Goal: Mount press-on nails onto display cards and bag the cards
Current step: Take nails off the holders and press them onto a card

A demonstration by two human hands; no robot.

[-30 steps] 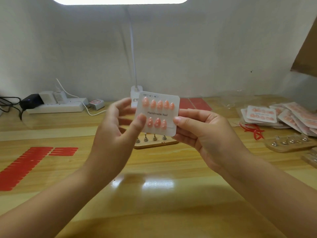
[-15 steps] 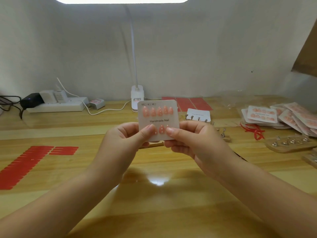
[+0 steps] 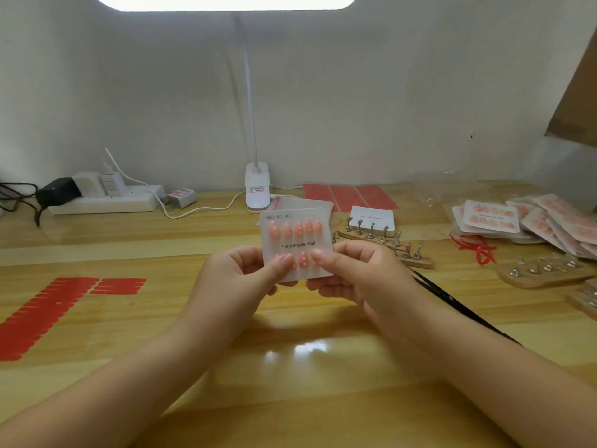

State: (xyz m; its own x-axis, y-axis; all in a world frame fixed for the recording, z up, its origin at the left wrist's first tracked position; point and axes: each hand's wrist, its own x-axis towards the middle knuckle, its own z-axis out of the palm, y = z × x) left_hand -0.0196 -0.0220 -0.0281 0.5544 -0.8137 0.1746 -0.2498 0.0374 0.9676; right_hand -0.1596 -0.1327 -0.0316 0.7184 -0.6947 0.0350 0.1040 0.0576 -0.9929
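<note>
A white display card (image 3: 297,244) printed "Handmade Nail" carries two rows of pink press-on nails and stands upright above the table's middle. My left hand (image 3: 237,279) pinches its lower left edge, thumb on the front. My right hand (image 3: 352,273) pinches the lower right edge the same way. A clear bag (image 3: 318,205) shows just behind the card's top. Another blank card (image 3: 373,216) leans on a wooden nail stand (image 3: 381,240) behind my right hand.
Bagged finished cards (image 3: 523,221) lie in a pile at the right, with more wooden stands (image 3: 546,270) in front. Red adhesive tabs (image 3: 48,308) cover the table's left. A power strip (image 3: 103,198) and lamp base (image 3: 257,189) sit along the back wall. A black brush (image 3: 458,305) lies by my right forearm.
Both hands have brought the card down and closer to the table. My left hand's fingers have closed onto the card's lower edge, and the stand behind has come into view.
</note>
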